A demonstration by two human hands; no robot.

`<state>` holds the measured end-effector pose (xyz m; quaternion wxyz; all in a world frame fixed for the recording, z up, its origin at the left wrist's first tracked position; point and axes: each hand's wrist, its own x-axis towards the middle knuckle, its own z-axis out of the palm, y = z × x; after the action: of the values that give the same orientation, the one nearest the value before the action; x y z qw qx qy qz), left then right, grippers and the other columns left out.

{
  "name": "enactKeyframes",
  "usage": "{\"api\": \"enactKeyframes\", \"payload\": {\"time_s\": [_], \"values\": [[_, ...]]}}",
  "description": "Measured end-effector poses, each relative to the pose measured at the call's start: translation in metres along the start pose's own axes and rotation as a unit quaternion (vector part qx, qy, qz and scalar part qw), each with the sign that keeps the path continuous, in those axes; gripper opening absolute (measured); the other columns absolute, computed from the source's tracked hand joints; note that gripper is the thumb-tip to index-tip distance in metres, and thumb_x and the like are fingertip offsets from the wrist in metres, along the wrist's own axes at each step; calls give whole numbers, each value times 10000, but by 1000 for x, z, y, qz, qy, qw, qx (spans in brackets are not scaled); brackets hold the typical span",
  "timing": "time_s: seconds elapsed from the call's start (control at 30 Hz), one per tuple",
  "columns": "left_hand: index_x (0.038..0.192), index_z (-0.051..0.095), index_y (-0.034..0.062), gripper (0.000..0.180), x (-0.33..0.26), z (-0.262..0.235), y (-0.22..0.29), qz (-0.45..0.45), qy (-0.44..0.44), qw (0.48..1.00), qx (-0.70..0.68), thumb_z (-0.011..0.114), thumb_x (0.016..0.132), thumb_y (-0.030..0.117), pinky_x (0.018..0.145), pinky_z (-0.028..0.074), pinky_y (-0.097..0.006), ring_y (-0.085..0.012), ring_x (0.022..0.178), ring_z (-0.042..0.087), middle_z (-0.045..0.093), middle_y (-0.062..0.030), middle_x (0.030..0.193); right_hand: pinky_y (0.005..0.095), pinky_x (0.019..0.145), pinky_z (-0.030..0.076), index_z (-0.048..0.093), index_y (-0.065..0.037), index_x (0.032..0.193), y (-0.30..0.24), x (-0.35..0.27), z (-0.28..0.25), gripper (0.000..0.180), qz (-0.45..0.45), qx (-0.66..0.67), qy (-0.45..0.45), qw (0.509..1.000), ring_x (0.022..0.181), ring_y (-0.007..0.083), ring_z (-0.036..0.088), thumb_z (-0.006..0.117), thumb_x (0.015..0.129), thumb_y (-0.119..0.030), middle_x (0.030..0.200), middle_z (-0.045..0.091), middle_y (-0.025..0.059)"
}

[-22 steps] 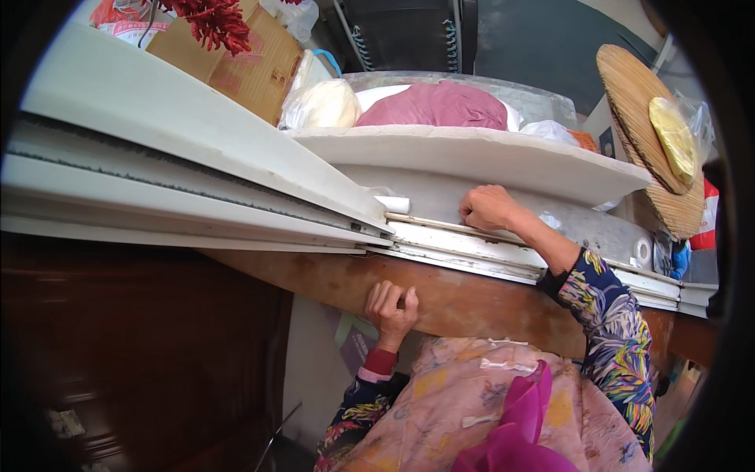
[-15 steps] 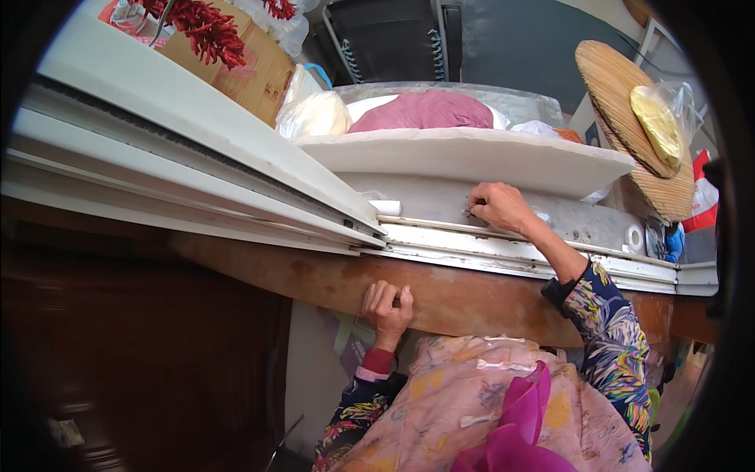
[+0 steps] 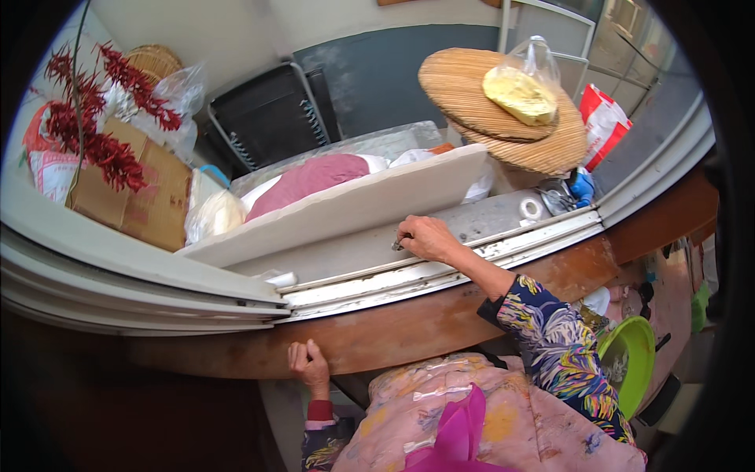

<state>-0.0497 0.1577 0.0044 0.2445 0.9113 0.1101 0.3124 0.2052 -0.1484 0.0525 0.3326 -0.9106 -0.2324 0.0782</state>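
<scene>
Nearby, the left hand point(image 3: 308, 363) rests curled, fingers together, at the wooden ledge point(image 3: 440, 324). Beyond the window track point(image 3: 370, 285), the right hand point(image 3: 429, 237) pinches something small and greyish point(image 3: 396, 245) – seemingly mid-handling, the next move calling for a steady pinch.

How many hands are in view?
2: the left hand, curled at the edge of the brown ledge, and the right hand, over the grey counter behind the window track, pinching something small. No other hands show.
</scene>
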Motion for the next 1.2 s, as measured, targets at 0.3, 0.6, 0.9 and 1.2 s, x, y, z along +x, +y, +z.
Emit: {"api": "enactKeyframes", "payload": {"time_s": [0.3,0.6,0.9,1.2], "values": [[709,511,-50,411,0,-1,-8,-173,66,983,13,569,1030,200,572,369,-452,-307,574,434,483,-158,621,495,845,544,766,-118,989,75,-40,-35,214,24,-28,-49,998,960,376,693,610,871,-207,1004,744,147],[806,603,-84,437,3,12,-36,-183,64,981,22,538,1052,270,579,370,-453,-295,580,412,530,-212,636,488,825,517,727,-81,907,165,-107,-117,137,132,-84,154,976,968,380,672,693,864,-207,1025,686,152],[819,614,-87,439,-5,17,-44,-146,83,984,52,545,1055,276,590,375,-473,-333,589,391,529,-254,660,505,766,548,764,-47,790,221,-117,-116,162,160,-205,139,955,855,378,708,729,700,-178,927,702,198],[845,644,-103,444,-3,14,-49,-157,68,980,104,559,1051,281,600,397,-478,-378,601,428,579,-270,685,496,776,555,754,-43,806,232,-106,-129,124,144,-222,128,956,886,391,715,661,724,-58,954,701,197]]}}
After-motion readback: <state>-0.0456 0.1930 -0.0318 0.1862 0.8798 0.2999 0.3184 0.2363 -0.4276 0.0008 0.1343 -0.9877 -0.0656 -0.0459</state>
